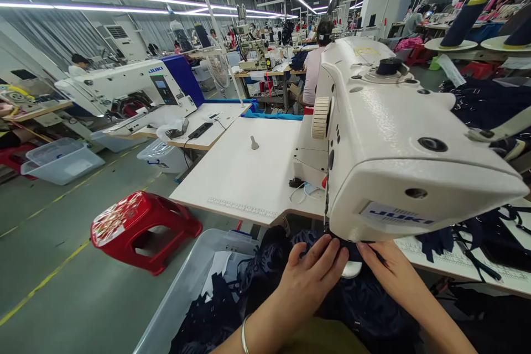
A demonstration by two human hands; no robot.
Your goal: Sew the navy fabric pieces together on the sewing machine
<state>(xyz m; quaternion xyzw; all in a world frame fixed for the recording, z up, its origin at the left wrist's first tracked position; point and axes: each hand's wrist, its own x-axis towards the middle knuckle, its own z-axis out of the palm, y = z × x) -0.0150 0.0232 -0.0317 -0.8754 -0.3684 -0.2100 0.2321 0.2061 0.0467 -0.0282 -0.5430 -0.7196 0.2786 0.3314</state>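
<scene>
A white Juki sewing machine [398,138] stands on a white table [244,171] in front of me. Dark navy fabric [357,298] lies under the machine's head and spills toward my lap. My left hand [311,274] lies flat on the fabric just left of the needle area, fingers stretched forward. My right hand [388,268] rests on the fabric at the right, fingers reaching under the machine head. The needle and fingertips are partly hidden by the head. A bracelet sits on my left wrist.
A clear plastic bin [182,293] with dark cloth pieces stands at my left. A red plastic stool [139,229] sits on the grey floor. More navy pieces [477,238] lie on the table at right. Other machines and seated workers fill the background.
</scene>
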